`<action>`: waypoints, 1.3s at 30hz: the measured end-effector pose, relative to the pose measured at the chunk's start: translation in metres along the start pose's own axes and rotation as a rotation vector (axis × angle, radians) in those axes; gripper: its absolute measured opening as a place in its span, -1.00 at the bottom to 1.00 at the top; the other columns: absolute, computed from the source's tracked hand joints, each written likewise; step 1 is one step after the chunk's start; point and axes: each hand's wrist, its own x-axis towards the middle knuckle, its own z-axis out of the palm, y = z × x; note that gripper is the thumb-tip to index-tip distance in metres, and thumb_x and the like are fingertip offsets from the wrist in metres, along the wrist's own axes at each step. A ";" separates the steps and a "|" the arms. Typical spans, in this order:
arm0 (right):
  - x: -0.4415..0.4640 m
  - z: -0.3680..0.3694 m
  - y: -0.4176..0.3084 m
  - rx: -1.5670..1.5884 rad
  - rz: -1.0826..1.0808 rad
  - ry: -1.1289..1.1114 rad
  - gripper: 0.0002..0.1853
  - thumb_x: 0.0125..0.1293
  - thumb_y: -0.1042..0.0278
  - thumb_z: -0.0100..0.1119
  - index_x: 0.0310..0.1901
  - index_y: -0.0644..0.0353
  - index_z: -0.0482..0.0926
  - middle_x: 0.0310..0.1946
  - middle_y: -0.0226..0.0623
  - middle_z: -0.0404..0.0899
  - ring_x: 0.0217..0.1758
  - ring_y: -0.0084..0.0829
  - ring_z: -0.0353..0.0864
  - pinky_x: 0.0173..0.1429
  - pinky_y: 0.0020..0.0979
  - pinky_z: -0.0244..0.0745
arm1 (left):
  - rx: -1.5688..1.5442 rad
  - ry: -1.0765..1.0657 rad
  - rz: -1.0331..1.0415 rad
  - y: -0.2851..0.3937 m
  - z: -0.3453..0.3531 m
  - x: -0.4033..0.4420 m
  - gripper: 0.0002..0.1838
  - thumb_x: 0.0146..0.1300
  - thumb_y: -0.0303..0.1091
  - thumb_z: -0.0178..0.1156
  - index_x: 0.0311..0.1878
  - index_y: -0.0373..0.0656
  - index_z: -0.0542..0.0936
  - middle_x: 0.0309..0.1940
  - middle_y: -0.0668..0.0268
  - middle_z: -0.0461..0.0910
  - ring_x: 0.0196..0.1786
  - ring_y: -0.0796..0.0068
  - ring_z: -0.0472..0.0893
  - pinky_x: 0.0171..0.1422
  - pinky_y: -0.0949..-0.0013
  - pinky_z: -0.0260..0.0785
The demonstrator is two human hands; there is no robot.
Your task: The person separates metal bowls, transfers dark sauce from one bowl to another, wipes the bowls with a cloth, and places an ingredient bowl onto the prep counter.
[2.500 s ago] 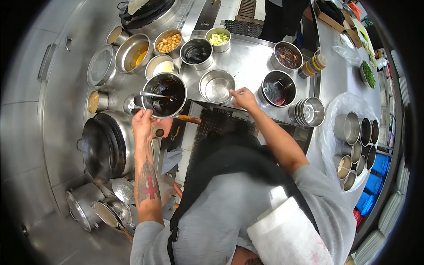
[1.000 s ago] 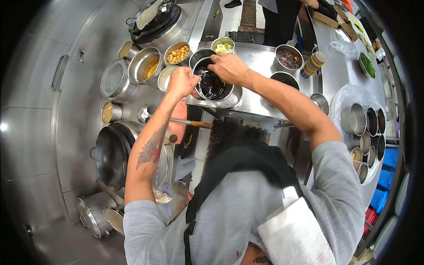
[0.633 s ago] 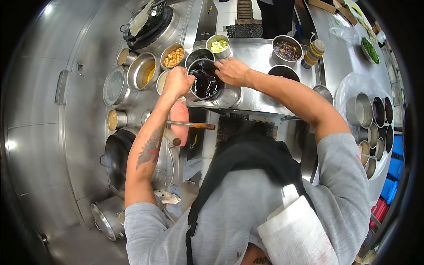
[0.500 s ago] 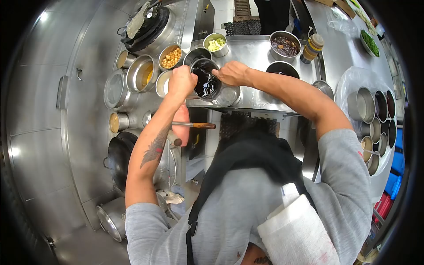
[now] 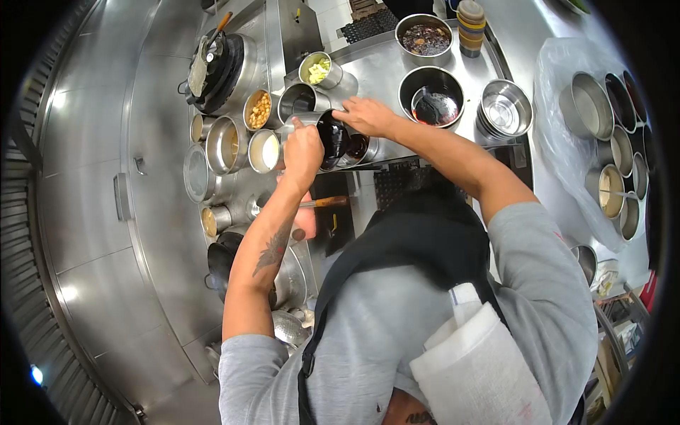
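Observation:
A metal container of dark sauce [image 5: 333,133] is tipped on its side, its mouth facing right. My left hand [image 5: 303,150] is closed around its near side. At its far rim my right hand [image 5: 366,116] grips with the fingertips, partly hidden. Just right of the mouth stands a lower metal container [image 5: 372,150] with dark liquid inside. Close to my left hand are a tin of white contents [image 5: 265,151], a tin of brown chunks [image 5: 257,110] and a bare metal tin [image 5: 294,100].
A pot with dark residue [image 5: 431,76], stacked metal bowls [image 5: 506,106] and a pot of dark chunky mixture [image 5: 423,39] stand right. Pale green pieces fill a tin [image 5: 320,69]. A wooden-handled utensil [image 5: 329,202] lies below my left hand. Several tins sit on plastic wrap [image 5: 556,134].
The sauce container has tilted rightward over the lower container, which now has dark liquid in it. Both hands stay on the tilted one. The head view has shifted.

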 end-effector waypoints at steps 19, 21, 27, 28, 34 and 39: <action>-0.004 0.015 -0.009 0.104 0.200 0.201 -0.73 0.25 0.41 0.09 -0.01 0.08 0.53 -0.20 -0.22 0.62 -0.03 -0.09 0.59 0.04 -0.10 0.54 | 0.057 0.081 0.086 0.009 -0.007 -0.003 -0.88 0.15 -0.47 0.19 -0.39 -0.33 0.65 0.20 -0.45 0.44 -0.33 -0.17 0.74 -0.25 -0.02 0.64; -0.010 0.023 -0.005 0.191 0.260 0.038 -0.70 0.20 0.47 0.11 -0.01 0.07 0.55 -0.22 -0.22 0.64 -0.04 -0.08 0.60 0.02 -0.06 0.53 | 0.045 0.094 0.093 0.004 -0.009 -0.004 -0.87 0.15 -0.45 0.20 -0.39 -0.33 0.65 0.19 -0.44 0.45 -0.33 -0.17 0.74 -0.26 -0.02 0.64; -0.036 -0.009 0.002 0.472 0.310 -0.068 -0.76 0.17 0.59 0.02 -0.13 0.16 0.51 -0.30 -0.23 0.68 -0.07 -0.07 0.61 -0.03 -0.10 0.50 | -0.081 0.154 0.004 -0.016 0.006 -0.005 -0.85 0.08 -0.43 0.21 -0.41 -0.33 0.66 0.18 -0.37 0.49 -0.27 -0.23 0.70 -0.10 -0.02 0.60; -0.033 -0.008 0.002 0.470 0.315 -0.073 -0.76 0.17 0.59 0.02 -0.13 0.16 0.51 -0.30 -0.23 0.68 -0.07 -0.07 0.61 -0.03 -0.10 0.50 | -0.087 0.151 0.005 -0.016 0.007 -0.006 -0.85 0.08 -0.43 0.21 -0.41 -0.33 0.66 0.18 -0.37 0.49 -0.27 -0.23 0.70 -0.10 -0.02 0.60; -0.034 -0.004 0.000 0.413 0.373 -0.169 -0.75 0.19 0.59 0.02 -0.10 0.17 0.53 -0.29 -0.24 0.67 -0.07 -0.06 0.62 -0.03 -0.08 0.53 | -0.066 0.164 0.056 -0.024 0.014 -0.002 -0.85 0.12 -0.43 0.20 -0.38 -0.34 0.66 0.22 -0.38 0.46 -0.35 -0.20 0.71 -0.21 -0.03 0.62; -0.039 -0.008 -0.011 0.251 0.275 -0.121 -0.77 0.22 0.51 0.09 -0.08 0.14 0.56 -0.27 -0.24 0.67 -0.05 -0.10 0.61 -0.01 -0.12 0.53 | -0.139 0.230 0.030 -0.045 0.018 -0.010 -0.86 0.10 -0.43 0.21 -0.38 -0.31 0.67 0.24 -0.30 0.48 -0.29 -0.16 0.72 -0.17 0.01 0.62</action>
